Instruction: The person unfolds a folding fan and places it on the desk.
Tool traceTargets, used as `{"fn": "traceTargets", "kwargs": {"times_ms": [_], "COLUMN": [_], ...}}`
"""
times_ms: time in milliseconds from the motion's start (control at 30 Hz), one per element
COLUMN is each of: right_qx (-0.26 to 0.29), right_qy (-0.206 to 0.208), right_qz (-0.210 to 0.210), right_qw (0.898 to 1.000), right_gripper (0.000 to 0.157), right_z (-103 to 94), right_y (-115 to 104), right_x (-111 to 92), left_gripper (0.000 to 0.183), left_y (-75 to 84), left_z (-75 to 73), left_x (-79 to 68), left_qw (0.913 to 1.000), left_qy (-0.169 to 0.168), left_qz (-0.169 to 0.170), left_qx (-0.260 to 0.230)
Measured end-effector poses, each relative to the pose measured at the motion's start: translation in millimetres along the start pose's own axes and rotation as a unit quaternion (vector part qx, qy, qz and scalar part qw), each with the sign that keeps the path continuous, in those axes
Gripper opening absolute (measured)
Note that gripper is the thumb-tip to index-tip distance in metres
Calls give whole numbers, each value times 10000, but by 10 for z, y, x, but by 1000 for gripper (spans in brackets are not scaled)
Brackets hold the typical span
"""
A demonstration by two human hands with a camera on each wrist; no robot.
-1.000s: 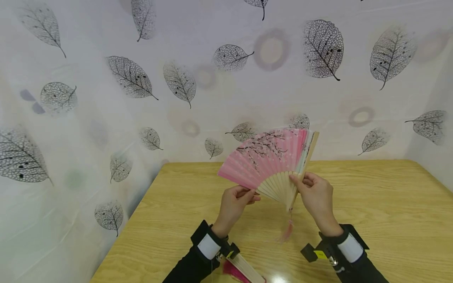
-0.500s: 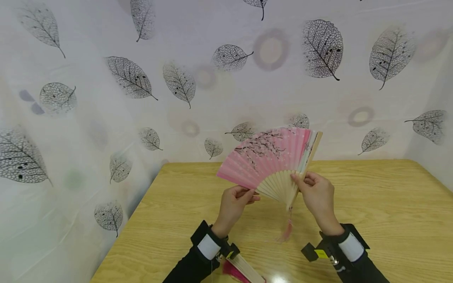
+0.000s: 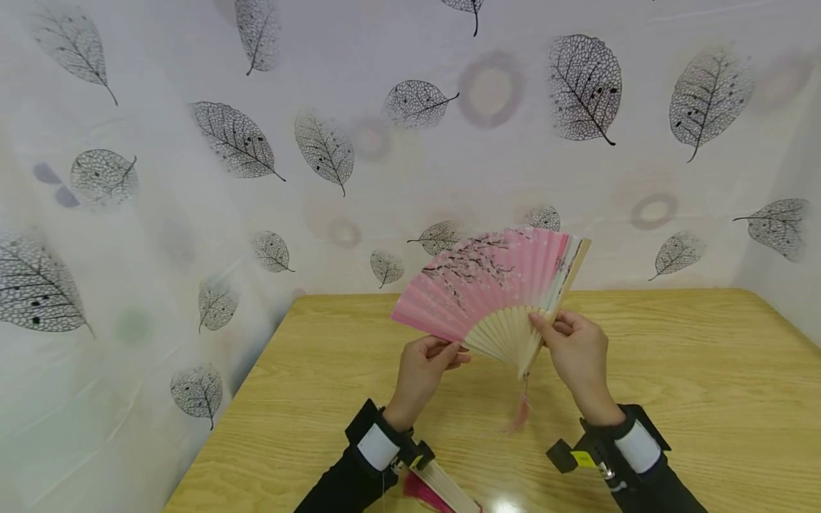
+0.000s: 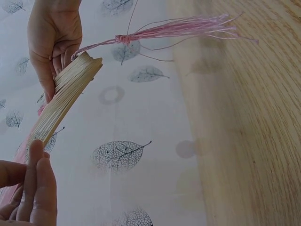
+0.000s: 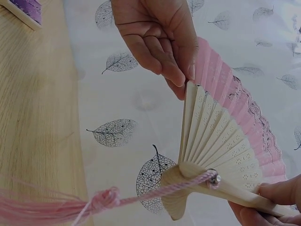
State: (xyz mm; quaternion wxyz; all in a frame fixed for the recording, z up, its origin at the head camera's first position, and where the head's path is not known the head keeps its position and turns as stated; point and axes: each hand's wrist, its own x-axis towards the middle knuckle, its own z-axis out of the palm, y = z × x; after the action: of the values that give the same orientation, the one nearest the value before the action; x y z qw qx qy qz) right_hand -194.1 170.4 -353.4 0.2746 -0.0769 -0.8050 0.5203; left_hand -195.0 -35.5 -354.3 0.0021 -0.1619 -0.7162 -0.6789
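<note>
A pink folding fan (image 3: 477, 274) with dark blossom branches and pale wooden ribs is spread wide above the table. My left hand (image 3: 426, 374) pinches its left outer rib between thumb and fingers. On the other side, my right hand (image 3: 579, 356) grips the right guard stick, where a few pleats are still bunched together. A pink tassel (image 3: 521, 413) hangs from the pivot; the right wrist view shows its cord (image 5: 164, 189) running from the metal rivet. In the left wrist view the ribs (image 4: 66, 101) appear nearly edge-on between both hands.
A second, folded fan (image 3: 445, 486) with a dark pink tassel (image 3: 426, 493) lies at the table's near edge, partly hidden by my left wrist. A purple-covered item (image 5: 26, 12) shows at a corner of the right wrist view. Behind the wooden table (image 3: 693, 370) hangs a leaf-print sheet (image 3: 359, 71).
The fan has opened slightly wider. My right hand has drifted a little to the right with the guard stick, while my left hand stays almost in place.
</note>
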Motion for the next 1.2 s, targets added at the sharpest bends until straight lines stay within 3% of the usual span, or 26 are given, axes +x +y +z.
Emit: {"fn": "traceTargets", "kwargs": {"times_ms": [667,800,900,1033,1200], "right_qx": [335,569,1030,1148,1150], "right_qy": [-112,-212,-278,-189,-91], "right_qz": [292,280,277,196,89], "right_qw": [9989,9978,9939,9930,9933], "right_gripper": [43,44,41,40,42], "right_z": [-36,-25,50,226,358], "right_y": [-6,75,421,1091,1524], "right_x": [46,76,202,426,559], "left_gripper": [23,22,22,23,23], "left_y": [-48,-42,-28,-21,-108], "left_z": [0,-3,-9,-13,-24], "left_x": [32,36,35,34,67], "left_qw": [9998,9992,9987,9984,9980], "left_qy": [156,275,380,434,439], "left_qz": [-28,-82,-120,-155,-129], "left_qx": [-142,-262,-313,-333,-438]}}
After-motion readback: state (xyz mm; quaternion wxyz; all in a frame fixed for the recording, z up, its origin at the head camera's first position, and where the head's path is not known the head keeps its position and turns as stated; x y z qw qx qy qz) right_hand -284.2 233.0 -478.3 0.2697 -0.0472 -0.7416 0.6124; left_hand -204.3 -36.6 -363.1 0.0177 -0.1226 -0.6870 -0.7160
